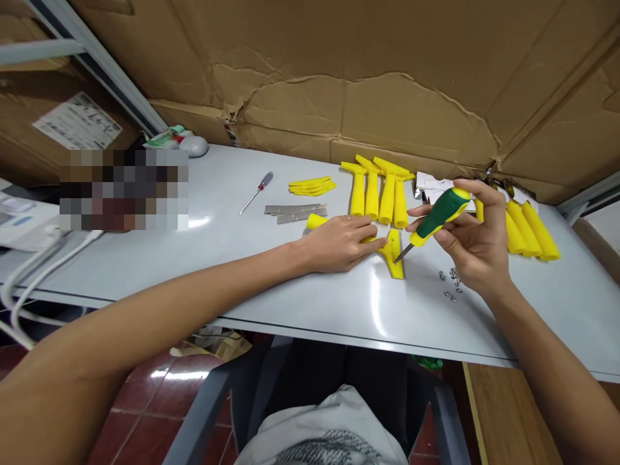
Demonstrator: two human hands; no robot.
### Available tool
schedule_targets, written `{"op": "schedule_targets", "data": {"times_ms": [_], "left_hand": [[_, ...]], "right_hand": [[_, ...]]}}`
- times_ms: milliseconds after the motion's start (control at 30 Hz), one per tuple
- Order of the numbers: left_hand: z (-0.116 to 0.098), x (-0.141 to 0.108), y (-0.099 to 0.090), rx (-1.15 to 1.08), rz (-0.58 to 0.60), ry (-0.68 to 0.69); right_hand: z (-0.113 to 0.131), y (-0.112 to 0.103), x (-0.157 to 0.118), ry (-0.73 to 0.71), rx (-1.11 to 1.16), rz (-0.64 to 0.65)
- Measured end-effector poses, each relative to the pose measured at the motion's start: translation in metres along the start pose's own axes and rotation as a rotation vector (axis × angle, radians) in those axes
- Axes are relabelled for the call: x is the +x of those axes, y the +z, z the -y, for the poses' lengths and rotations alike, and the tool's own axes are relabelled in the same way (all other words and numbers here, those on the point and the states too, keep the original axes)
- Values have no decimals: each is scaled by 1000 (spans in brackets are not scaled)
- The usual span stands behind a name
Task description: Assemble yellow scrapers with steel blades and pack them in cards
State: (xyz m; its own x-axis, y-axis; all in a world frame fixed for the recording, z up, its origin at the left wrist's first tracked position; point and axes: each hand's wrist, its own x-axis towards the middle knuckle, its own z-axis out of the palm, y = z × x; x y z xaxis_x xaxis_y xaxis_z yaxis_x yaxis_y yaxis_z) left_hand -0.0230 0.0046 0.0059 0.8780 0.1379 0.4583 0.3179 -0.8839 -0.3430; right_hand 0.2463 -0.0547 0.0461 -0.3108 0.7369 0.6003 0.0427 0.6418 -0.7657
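Note:
My left hand (340, 244) is closed around the handle of a yellow plastic scraper (396, 265), pressing it flat on the table. The T-shaped head points to the right of the fingers, and the handle's round end shows on the other side. In my right hand (482, 248) is a screwdriver (443, 212) with a green and yellow grip, held at a tilt. Its tip meets the scraper's head; whether a screw sits under it is too small to tell. Several small metal screws or nuts (454, 279) lie beside my right hand.
Behind my hands stand several yellow scraper handles (372, 194), with more (540, 232) at the right. Thin yellow strips (312, 186), grey metal blades (295, 212) and a second screwdriver (258, 192) lie on the white table (232, 258). Cardboard (411, 51) backs it; white cables (48, 258) hang left.

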Motion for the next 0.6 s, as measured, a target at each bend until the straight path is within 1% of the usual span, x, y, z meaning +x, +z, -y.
{"op": "schedule_targets", "data": {"times_ms": [67,167,300,433,500,600], "left_hand": [[0,0,1,-1,-5,-5],[-1,-1,2,-2,-2,-12],[-1,-1,1,1,61,-29],[-2,-1,0,0,90,-35],[-2,-1,-1,3,90,-30],[-2,-1,-2,2,98,-29]], "right_hand": [[-1,-2,1,5,0,9],[-2,-3,3,-10,-34,-18],[1,5,1,-44,-128,-79],[7,21,-6,-78,-269,-223],[9,28,-9,-54,-307,-286],[8,32,-12,-26,-328,-342]]}}
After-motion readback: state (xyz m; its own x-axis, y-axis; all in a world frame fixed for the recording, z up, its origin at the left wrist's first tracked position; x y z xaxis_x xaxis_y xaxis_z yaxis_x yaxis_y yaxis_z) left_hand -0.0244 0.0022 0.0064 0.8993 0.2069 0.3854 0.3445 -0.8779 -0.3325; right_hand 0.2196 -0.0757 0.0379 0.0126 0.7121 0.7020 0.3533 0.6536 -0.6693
